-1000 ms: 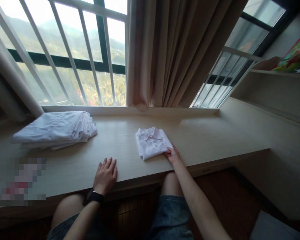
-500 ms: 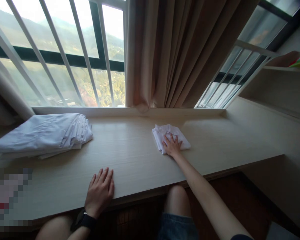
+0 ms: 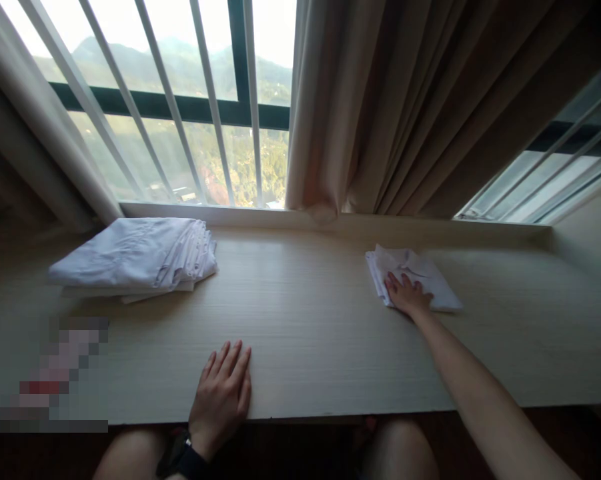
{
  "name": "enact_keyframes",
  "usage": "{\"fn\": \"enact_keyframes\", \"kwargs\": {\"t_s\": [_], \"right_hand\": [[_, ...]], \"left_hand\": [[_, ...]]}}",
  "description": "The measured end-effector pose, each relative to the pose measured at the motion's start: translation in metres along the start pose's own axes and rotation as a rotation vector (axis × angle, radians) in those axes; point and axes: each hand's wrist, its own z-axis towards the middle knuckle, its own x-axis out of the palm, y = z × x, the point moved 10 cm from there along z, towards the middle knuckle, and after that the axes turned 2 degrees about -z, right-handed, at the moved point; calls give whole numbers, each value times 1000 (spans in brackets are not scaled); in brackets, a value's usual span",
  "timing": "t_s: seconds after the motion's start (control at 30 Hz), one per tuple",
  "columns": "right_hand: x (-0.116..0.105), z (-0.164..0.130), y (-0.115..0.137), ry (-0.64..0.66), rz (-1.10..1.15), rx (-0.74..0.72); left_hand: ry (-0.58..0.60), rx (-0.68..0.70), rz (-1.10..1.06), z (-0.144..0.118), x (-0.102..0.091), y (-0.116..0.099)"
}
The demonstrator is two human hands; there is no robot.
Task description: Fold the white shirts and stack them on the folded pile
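Note:
My right hand (image 3: 407,293) lies with spread fingers on a small folded white garment (image 3: 437,283), which looks like a shirt with a collar. The garment rests flat on the pale wooden desk (image 3: 300,320), right of the middle. My left hand (image 3: 223,383) is laid flat at the desk's front edge, fingers stretched out and holding nothing. A dark watch (image 3: 183,457) is on that wrist. Farther back on the left sits a thick stack of folded white cloth (image 3: 135,257), apart from both hands.
A blurred-out pinkish item (image 3: 55,373) lies at the front left of the desk. Behind the desk are a barred window (image 3: 180,133) and beige curtains (image 3: 405,100). My knees (image 3: 400,447) are under the front edge.
The camera has turned left, so everything sits farther right in view. My right hand has stayed on the folded garment, and my left hand still lies flat on the desk.

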Motion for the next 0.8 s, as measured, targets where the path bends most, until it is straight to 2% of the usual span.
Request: {"fn": "enact_keyframes", "kwargs": {"t_s": [0.17,0.23,0.33,0.4,0.5,0.57,0.63,0.67,0.73,0.8], "right_hand": [[4,9,-6,-21,-9,-11],[-7,-3,8,-128,-28,-46],[-27,-49,53,-404,-31,-197],[-30,-91,90,-517,16,-347],[-22,-150,139,-545,98,-537],[-18,-178,158,-544,131,-588],[-14,-196,170,-542,135,-610],[-13,-201,174,-543,130,-618],[-11,-205,179,-544,114,-628],[-10,-203,179,-550,107,-616]], "left_hand": [[42,-39,-32,-1,-1,1],[44,-46,-53,-1,-3,2],[39,-51,-79,-1,-6,2],[43,-64,-89,-4,-7,1],[55,-90,-105,-8,-8,-2],[51,-110,-137,-6,-11,3],[10,-138,-169,7,-25,21],[-21,-155,-169,19,-37,37],[-109,-200,-75,51,-71,83],[-132,-331,122,87,-105,146]]}}
